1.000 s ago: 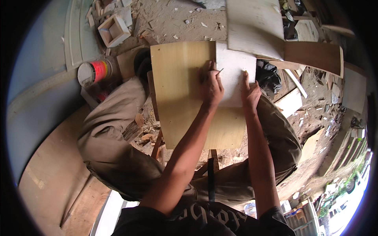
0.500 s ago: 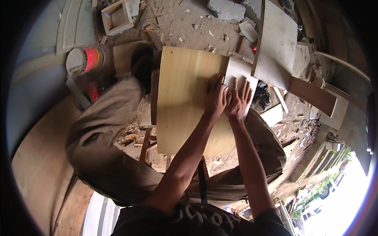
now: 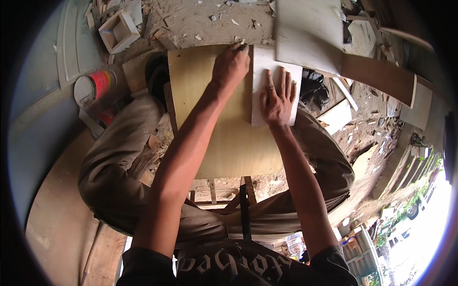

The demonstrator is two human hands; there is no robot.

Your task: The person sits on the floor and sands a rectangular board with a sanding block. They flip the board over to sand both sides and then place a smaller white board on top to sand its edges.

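Note:
A pale yellow wooden board (image 3: 224,148) lies flat in front of me, between my knees. On its right side rests a smaller white rectangular panel (image 3: 262,71), its left edge running away from me across the yellow surface. My right hand (image 3: 278,100) is pressed flat on this panel with its fingers spread. Beside the panel's left edge, near the far edge of the yellow board, my left hand (image 3: 232,66) is closed with its fingertips pinched together. Whatever the left fingers hold is too small and too hidden to name.
A large white panel (image 3: 307,43) and a brown plank (image 3: 377,78) stand close at the far right. A small open wooden box (image 3: 119,32) sits at the far left, above a red-labelled bucket (image 3: 98,85). Wood scraps and debris litter the dirt floor (image 3: 214,19).
My left hand has left the white panel's edge, moved to the far edge of the yellow board and closed. My right hand stays flat on the panel. The whole view has shifted a little.

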